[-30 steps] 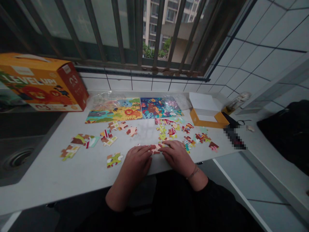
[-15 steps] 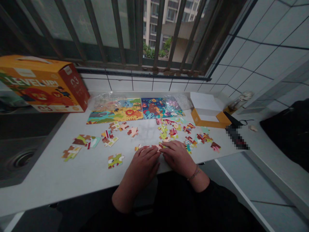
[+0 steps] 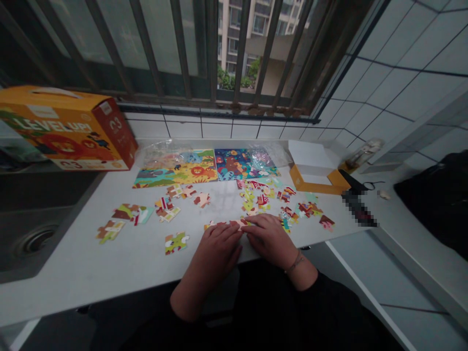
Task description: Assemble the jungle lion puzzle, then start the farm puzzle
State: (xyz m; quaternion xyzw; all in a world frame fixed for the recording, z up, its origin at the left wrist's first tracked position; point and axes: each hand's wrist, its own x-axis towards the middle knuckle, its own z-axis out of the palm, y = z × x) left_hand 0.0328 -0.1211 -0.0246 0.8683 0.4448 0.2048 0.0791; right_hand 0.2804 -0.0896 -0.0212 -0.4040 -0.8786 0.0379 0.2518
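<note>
Near the front edge of the white counter (image 3: 120, 273), my left hand (image 3: 217, 246) has its fingers closed on joined jigsaw pieces (image 3: 236, 223), which show brown and cream patches. My right hand (image 3: 269, 237) grips the right end of the same pieces, its fingertips close to the left ones. Both hands cover much of the pieces, so their join is hidden. To the left of my left hand lies a loose green jigsaw piece (image 3: 176, 243). A cluster of red and green pieces (image 3: 258, 195) lies just beyond my right hand.
Several loose pieces (image 3: 168, 209) lie at left. Two picture sheets (image 3: 197, 168) with clear plastic bags (image 3: 164, 153) lie along the back. An orange carton (image 3: 66, 129) stands back left, beside the sink (image 3: 32, 243). An open box (image 3: 318, 180) sits at right.
Both hands stay on the jigsaw pieces in nearly the same place. The view has shifted very slightly; no other piece has visibly moved.
</note>
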